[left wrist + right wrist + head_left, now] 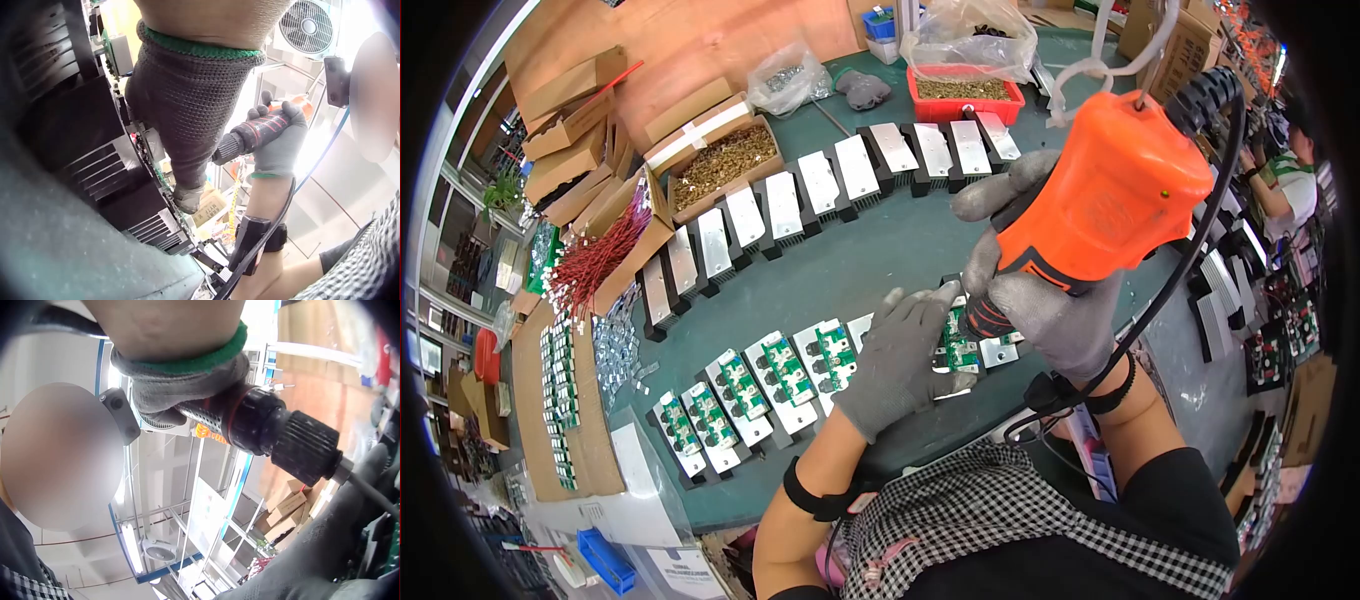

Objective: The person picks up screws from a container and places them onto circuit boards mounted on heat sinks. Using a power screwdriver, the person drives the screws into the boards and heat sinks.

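Observation:
My right hand [1060, 315], in a grey glove, grips an orange electric screwdriver [1115, 185] with a black cable. Its ribbed black nose [306, 447] points down at a green circuit board [953, 345], and a thin metal bit extends from it in the right wrist view. My left hand [900, 355], also gloved, rests over the row with fingers extended. Its forefinger and thumb lie at the far and near ends of that same board. Several similar boards [780, 368] on silver plates with black heat sinks [119, 162] stand to the left. The bit's tip is hidden in the head view.
An arc of heat sinks with silver plates [820, 182] stands farther back. Behind are a cardboard box of small brass-coloured parts [725, 165] and a red bin [970, 107]. Red wires [600, 255] and a board-covered cardboard sheet [595, 410] lie left. Another person [1290, 190] is at right.

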Action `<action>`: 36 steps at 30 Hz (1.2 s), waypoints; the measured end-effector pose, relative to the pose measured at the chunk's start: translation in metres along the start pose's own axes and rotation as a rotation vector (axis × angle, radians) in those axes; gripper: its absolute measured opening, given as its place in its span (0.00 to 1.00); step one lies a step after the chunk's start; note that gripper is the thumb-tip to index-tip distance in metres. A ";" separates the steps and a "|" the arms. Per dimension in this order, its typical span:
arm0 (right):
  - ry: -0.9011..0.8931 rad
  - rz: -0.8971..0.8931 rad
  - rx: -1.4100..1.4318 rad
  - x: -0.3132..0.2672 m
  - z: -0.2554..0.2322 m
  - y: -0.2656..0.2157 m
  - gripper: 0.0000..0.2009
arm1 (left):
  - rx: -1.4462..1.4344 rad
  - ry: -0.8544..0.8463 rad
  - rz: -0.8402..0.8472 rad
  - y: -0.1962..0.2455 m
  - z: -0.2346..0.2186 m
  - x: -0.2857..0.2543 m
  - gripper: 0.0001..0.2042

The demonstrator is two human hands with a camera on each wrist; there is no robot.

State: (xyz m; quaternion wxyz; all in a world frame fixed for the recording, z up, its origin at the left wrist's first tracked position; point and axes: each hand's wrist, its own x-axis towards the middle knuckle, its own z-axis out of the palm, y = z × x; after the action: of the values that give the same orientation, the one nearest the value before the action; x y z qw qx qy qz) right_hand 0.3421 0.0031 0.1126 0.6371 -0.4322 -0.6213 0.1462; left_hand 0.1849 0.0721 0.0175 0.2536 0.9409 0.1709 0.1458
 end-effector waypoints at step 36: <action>0.189 0.108 0.284 -0.002 -0.004 0.002 0.32 | 0.015 0.027 0.000 0.001 0.003 0.007 0.48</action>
State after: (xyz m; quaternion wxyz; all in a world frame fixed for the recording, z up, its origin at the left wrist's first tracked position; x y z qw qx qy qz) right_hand 0.3466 0.0012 0.1099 0.7385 -0.3825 -0.5074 0.2253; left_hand 0.1925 0.0729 0.0162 0.2444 0.9406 0.1756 0.1569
